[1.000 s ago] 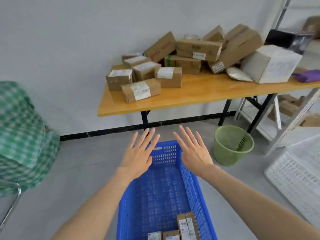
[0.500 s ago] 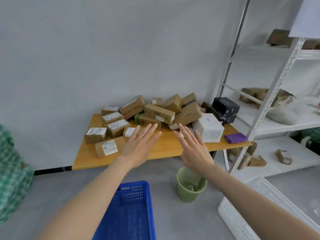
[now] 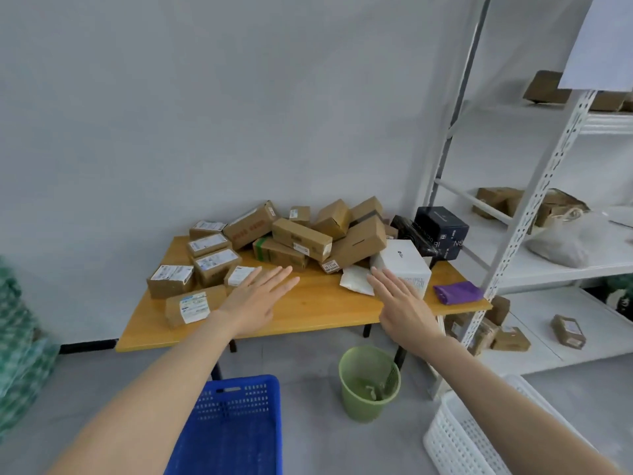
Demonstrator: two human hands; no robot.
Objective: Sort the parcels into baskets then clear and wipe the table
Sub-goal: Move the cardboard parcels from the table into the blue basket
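While both bare arms are stretched forward, the left hand (image 3: 258, 299) and the right hand (image 3: 402, 306) are held flat with palms down, the fingers straight and slightly fanned, and nothing is gripped by either. Both hands are seen against the front part of the wooden counter (image 3: 318, 313); whether any parcel is touched cannot be told.

The brown cardboard parcels (image 3: 301, 236) are heaped on the counter's rear half, against the grey wall, with several tilted over one another. At the left end a few smaller labelled ones are laid flat, and the nearest labelled parcel (image 3: 191, 305) is seen just beside the left wrist. A white box (image 3: 402, 264) and a flat white pouch (image 3: 354, 284) are found just beyond the right hand's fingertips. A black box (image 3: 442, 231) is set behind the white one, and a purple packet (image 3: 457, 292) is laid near the counter's right edge.

On the floor in front, a blue basket (image 3: 236, 426) is placed below the left forearm and a white basket (image 3: 459, 440) below the right forearm. A green bin (image 3: 370, 382) is stood between them, beneath the counter's front edge. A white metal shelf rack (image 3: 534, 207), with further parcels on its boards, is stood to the right of the counter. Green checked cloth (image 3: 20, 337) is visible at the left border.
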